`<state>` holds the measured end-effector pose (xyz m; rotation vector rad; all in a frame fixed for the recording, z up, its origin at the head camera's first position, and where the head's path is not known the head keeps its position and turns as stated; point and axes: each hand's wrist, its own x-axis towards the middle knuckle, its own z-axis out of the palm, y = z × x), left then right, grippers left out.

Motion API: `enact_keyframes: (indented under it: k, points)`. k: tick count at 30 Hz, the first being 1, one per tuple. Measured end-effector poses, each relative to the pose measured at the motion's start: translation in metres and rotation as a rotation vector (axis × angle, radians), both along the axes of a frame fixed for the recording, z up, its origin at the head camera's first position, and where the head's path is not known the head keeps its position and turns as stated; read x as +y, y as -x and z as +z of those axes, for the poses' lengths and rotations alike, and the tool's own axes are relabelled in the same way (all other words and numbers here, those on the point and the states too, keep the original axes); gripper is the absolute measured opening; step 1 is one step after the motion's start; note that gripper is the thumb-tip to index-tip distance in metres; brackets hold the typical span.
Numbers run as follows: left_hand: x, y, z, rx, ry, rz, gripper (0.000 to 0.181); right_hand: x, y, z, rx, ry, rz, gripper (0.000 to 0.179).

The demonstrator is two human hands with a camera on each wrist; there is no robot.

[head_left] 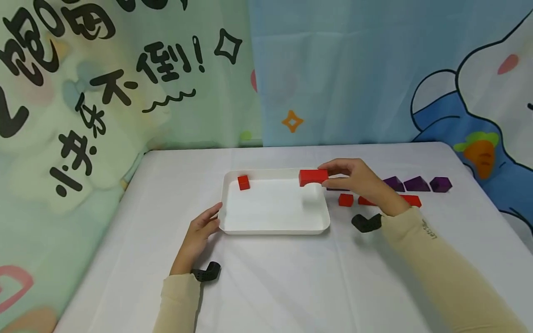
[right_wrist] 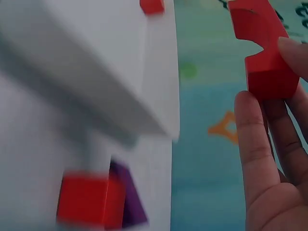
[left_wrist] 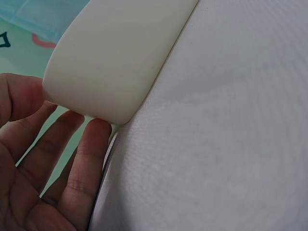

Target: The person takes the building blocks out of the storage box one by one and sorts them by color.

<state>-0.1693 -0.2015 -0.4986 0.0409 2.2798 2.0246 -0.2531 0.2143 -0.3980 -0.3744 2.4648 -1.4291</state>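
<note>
My right hand (head_left: 354,181) holds a red arch block (head_left: 312,176) between thumb and fingertips over the back right corner of a white tray (head_left: 275,229). In the right wrist view the half-round cutout of the arch block (right_wrist: 269,67) shows, the thumb on one face and fingertips against its end. Inside the tray near its back left corner sits a small red cube (head_left: 243,182). At the tray's left end is my left hand (head_left: 200,233); the left wrist view shows its extended fingertips (left_wrist: 96,132) touching the tray's outer edge.
Right of the tray on the white tablecloth lie a small red block (head_left: 345,200) and other red blocks (head_left: 411,200), partly behind the right arm. Behind them stands a row of purple blocks (head_left: 417,184). A printed curtain (head_left: 333,92) hangs beyond the table's back edge.
</note>
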Motion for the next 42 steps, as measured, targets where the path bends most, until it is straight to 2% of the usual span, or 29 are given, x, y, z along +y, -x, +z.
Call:
enact_keyframes:
  k: [10, 16, 22, 31, 38, 42]
  points:
    - [-0.009, -0.008, 0.007, -0.017, 0.022, 0.022, 0.051, 0.099, -0.020, 0.001, 0.028, -0.208, -0.101, 0.056]
    - [-0.012, -0.012, 0.009, -0.022, 0.037, 0.034, 0.051, 0.149, -0.033, -0.010, 0.042, -0.281, -0.162, 0.054]
    - [-0.012, -0.013, 0.008, -0.007, 0.035, 0.027, 0.051, 0.187, -0.045, -0.023, 0.060, -0.313, -0.263, 0.051]
    - [-0.007, -0.013, 0.009, -0.006, 0.026, 0.023, 0.050, 0.224, -0.057, -0.038, 0.028, -0.354, -0.327, 0.051]
    - [-0.001, -0.012, 0.009, -0.022, 0.024, 0.006, 0.051, 0.237, -0.061, -0.054, -0.004, -0.421, -0.350, 0.052]
    - [0.003, -0.011, 0.009, -0.022, 0.020, -0.006, 0.051, 0.244, -0.065, -0.055, -0.034, -0.449, -0.346, 0.056]
